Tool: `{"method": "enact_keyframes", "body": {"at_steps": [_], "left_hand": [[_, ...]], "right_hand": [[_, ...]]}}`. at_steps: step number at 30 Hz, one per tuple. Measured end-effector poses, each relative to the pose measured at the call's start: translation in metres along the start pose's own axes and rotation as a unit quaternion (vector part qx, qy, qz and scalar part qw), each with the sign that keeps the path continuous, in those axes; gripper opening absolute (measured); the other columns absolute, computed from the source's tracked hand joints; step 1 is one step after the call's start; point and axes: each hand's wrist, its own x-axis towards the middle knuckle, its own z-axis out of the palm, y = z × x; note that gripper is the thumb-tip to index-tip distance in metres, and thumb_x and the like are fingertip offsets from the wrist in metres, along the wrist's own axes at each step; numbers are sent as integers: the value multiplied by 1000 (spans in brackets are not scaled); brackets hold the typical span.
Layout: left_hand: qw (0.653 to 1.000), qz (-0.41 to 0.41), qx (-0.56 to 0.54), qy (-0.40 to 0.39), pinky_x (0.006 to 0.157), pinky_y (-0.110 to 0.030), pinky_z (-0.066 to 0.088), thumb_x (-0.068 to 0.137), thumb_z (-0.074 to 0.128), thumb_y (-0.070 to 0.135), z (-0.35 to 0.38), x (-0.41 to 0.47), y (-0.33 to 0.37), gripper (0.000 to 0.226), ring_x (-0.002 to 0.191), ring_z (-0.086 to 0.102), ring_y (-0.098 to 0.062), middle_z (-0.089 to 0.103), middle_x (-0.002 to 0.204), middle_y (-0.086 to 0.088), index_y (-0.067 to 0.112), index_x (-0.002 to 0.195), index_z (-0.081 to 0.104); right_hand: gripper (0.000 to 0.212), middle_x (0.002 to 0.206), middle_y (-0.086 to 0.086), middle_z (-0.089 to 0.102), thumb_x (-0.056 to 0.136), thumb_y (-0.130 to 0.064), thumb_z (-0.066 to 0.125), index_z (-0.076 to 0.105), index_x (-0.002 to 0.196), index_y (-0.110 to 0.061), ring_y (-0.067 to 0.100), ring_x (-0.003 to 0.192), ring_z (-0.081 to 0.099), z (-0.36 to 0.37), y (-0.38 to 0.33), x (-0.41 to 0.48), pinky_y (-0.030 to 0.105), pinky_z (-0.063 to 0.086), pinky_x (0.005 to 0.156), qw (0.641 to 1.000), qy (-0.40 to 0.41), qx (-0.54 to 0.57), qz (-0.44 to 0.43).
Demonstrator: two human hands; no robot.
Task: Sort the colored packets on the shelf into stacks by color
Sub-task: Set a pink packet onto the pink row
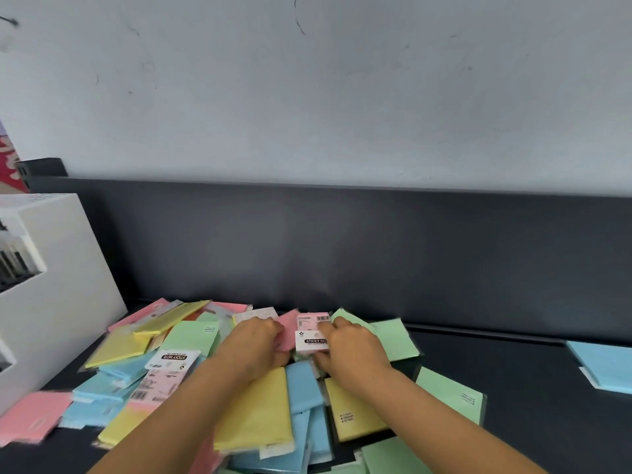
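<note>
- We're barely started, by the look of it. The heap of flat, plastic-wrapped packets in pink, yellow, green and blue (253, 408) is still a jumble across the dark grey shelf (513, 422), with the colours overlapping every which way.
- The only thing that looks sorted is a couple of light blue packets (605, 367) lying well apart at 3 o'clock from the heap. We'd guess that's the blue stack.
- A loose salmon-pink packet (30, 419) sits at 8 o'clock, just beside the heap's edge. It could be a pink spot, hard to say.
- Our right hand (352, 350) has its fingers curled round a pale pink packet with a black STICKY NOTE label (309, 342), at 12 o'clock on the heap.
- Our left hand (254, 343) is bent onto a plain pink packet (287, 328) right next to it. It's too blurry to tell if that's an actual grip.
- Still to do: pretty much every colour.
</note>
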Motion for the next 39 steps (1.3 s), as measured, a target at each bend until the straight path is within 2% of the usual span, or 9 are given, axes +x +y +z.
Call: {"method": "enact_keyframes", "body": {"at_steps": [10,13,16,19,22,25,29,34,39], "left_hand": [[999,-17,0,52,94,-35,38,93,36,18,10,-11,8,37,112,51,-27,53,125,-10,12,129,45],[997,-16,-34,68,94,-36,39,91,37,13,12,-13,6,37,111,52,-27,56,123,-9,13,127,47],[994,-15,-54,99,86,-34,42,91,39,12,5,-14,3,28,100,59,-25,64,110,-7,16,114,55],[986,-2,-40,159,69,-31,39,94,41,21,-11,-18,-2,17,87,62,-25,67,95,-3,19,97,57],[960,-8,-168,223,57,-31,42,97,39,33,-26,-21,-8,26,73,61,-24,66,83,-4,16,92,58],[918,-9,-343,200,62,-34,52,95,47,36,-40,-24,-10,27,72,63,-20,69,85,-2,15,94,64],[863,-10,-481,151,68,-37,57,92,54,30,-47,-30,-2,19,76,67,-17,71,90,0,16,95,66],[738,-33,-671,61,67,-32,59,89,62,14,-46,-40,9,11,82,69,-19,71,94,-3,14,99,63],[760,-5,-646,68,66,-28,57,88,61,11,-43,-41,17,10,87,67,-14,68,100,2,18,94,57]], "right_hand": [[43,116,7,58,94,-18,37,43,136,-26,28,97,58,6,7,0,35,49,77,992,44,102,56],[42,116,5,59,94,-10,38,49,131,-26,23,97,59,1,10,-3,36,50,82,984,50,158,65],[30,112,2,61,95,-9,43,59,119,-18,18,99,58,-14,13,-8,26,48,81,966,91,224,90],[10,81,-3,56,95,-14,49,58,91,-14,16,75,52,-29,16,-17,20,37,55,938,150,279,140],[8,73,-5,54,92,-11,54,58,88,-15,13,66,49,-40,26,-30,21,38,55,897,200,349,186],[9,89,4,65,90,-9,60,60,89,-19,21,85,62,-45,30,-43,35,54,77,792,244,507,236],[9,97,8,68,90,-11,61,57,98,-12,21,89,65,-45,22,-59,28,53,72,672,270,629,283],[9,100,11,69,90,-13,61,60,98,-7,21,88,66,-39,18,-73,26,53,72,652,271,633,316],[13,102,12,69,92,-11,58,62,103,-6,26,96,66,-41,22,-86,32,55,77,652,282,621,331]]}}
